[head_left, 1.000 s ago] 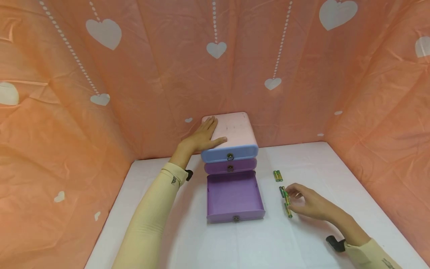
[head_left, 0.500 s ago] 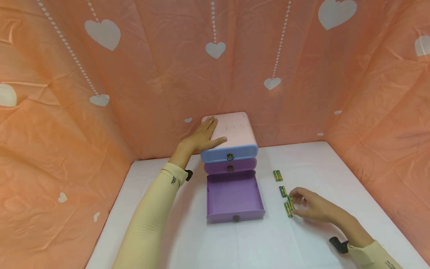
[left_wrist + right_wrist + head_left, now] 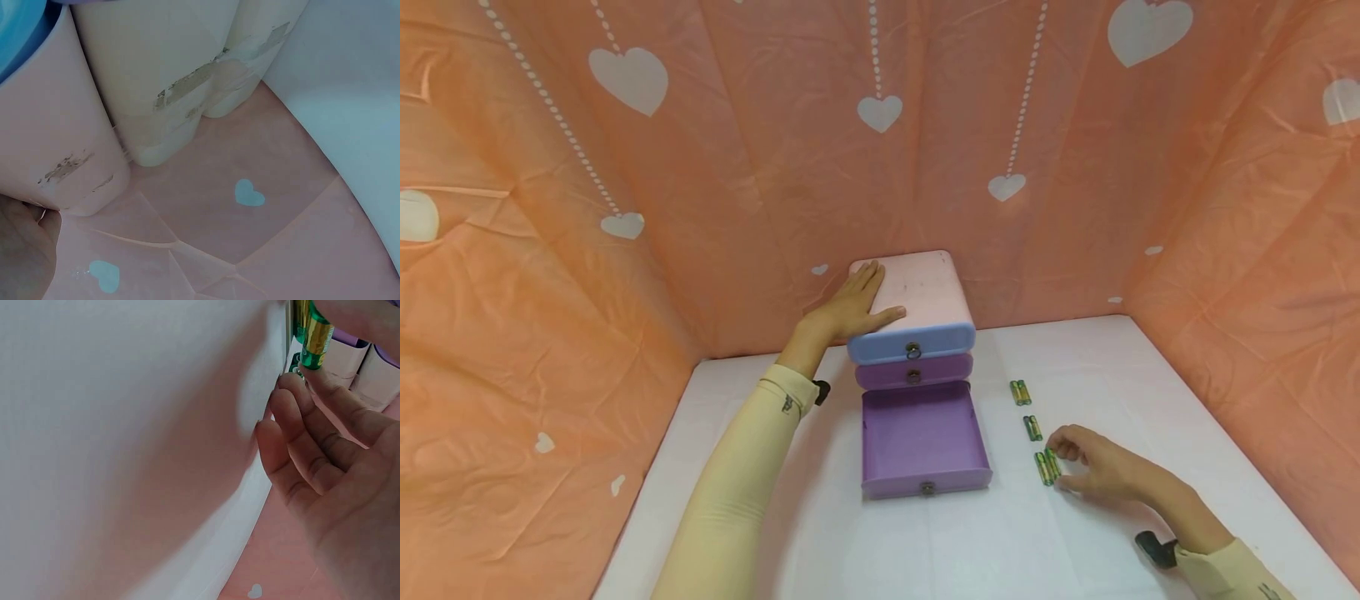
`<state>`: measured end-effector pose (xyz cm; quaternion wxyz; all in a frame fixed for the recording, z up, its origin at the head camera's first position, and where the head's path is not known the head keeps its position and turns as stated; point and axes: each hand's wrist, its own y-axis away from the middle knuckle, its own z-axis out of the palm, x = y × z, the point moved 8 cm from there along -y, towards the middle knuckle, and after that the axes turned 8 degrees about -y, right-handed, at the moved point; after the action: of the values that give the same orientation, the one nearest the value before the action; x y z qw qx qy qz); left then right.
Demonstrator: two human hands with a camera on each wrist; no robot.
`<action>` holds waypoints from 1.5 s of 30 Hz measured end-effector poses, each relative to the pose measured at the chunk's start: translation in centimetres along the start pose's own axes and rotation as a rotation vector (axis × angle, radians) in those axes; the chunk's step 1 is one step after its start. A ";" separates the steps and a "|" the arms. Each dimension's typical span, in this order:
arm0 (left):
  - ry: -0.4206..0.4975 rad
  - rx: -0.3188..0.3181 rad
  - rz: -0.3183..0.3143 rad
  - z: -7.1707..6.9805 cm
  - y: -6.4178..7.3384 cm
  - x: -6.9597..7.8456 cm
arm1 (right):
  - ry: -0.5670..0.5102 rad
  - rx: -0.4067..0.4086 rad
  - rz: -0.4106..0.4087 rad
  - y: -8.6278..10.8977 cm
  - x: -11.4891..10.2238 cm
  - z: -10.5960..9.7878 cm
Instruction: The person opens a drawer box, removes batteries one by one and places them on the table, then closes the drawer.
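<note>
My left hand (image 3: 850, 307) rests with spread fingers on the pink top of a small drawer cabinet (image 3: 925, 287). Its bottom purple drawer (image 3: 925, 433) is pulled out, with a bare floor showing. To the right of it, my right hand (image 3: 1101, 462) pinches a green-and-gold battery (image 3: 317, 340) between thumb and index finger, at the ends. That battery stands alongside another battery (image 3: 1042, 469) on the white table. Farther back lie one pair of batteries (image 3: 1032, 427) and, beyond it, a second pair (image 3: 1020, 392). The other right fingers are bent near the tabletop.
Above the open drawer are a shut purple drawer (image 3: 913, 372) and a blue one (image 3: 913, 343), each with a ring pull. An orange curtain (image 3: 775, 167) with white hearts stands behind and at both sides of the white table (image 3: 985, 550).
My right hand has moved the pinched battery slightly toward me and to the right, from over the gap between batteries to beside the nearest one. My left hand has stayed on the cabinet.
</note>
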<state>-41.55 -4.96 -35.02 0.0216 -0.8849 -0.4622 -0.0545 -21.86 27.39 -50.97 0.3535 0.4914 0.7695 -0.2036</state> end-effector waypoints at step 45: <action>-0.006 0.008 0.002 0.1 0.0 -0.1 | 0.064 -0.001 0.106 -0.2 0.2 0.2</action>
<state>-41.63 -5.02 -35.13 0.0238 -0.8854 -0.4615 -0.0498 -21.99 27.26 -51.27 0.3396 0.5375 0.7533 -0.1683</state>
